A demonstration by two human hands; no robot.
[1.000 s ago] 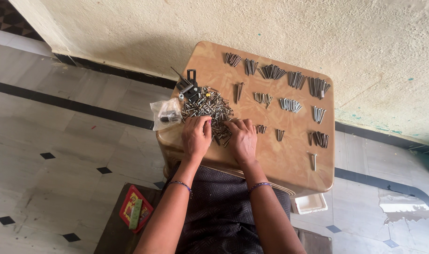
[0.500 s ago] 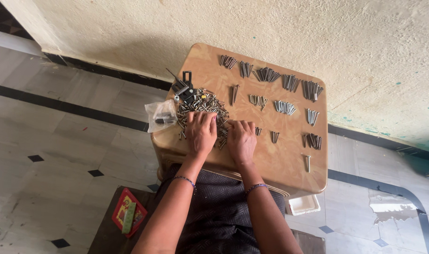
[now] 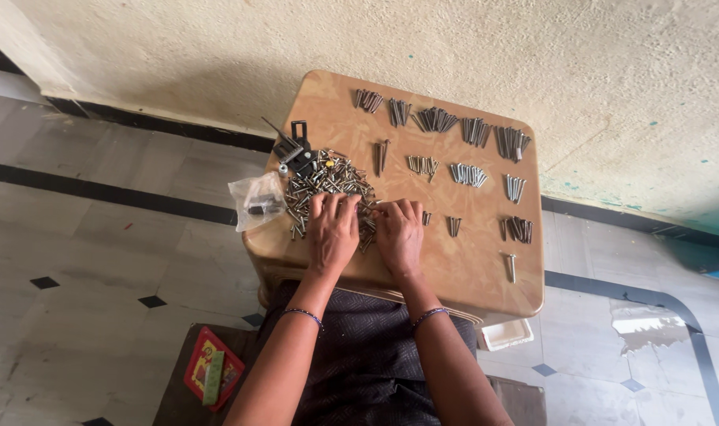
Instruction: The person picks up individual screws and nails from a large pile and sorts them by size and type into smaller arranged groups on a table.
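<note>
Metal screws in a loose heap (image 3: pixel 328 185) lie near the desk's (image 3: pixel 454 268) left edge under both hands, left hand (image 3: pixel 332 229) and right hand (image 3: pixel 399 233) spread flat, grip apart, so a careless sweep could push some off beside the plastic bag (image 3: pixel 257 201).

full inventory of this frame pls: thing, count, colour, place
table: one, tan, against the wall
screw pile: one loose heap, grey metal, table's left part, under both hands
sorted screw groups: about a dozen small clusters, grey, in rows across the table's far and right parts
single bolt: one, grey, near the table's right edge
black metal fittings: a few, black, beyond the pile
plastic bag: one, clear, dark item inside, table's left edge
white tray: one, under the table's near right corner
red box: one, red, green piece on it, low stand at bottom left
left hand: on the pile
right hand: at the pile's right edge
</note>
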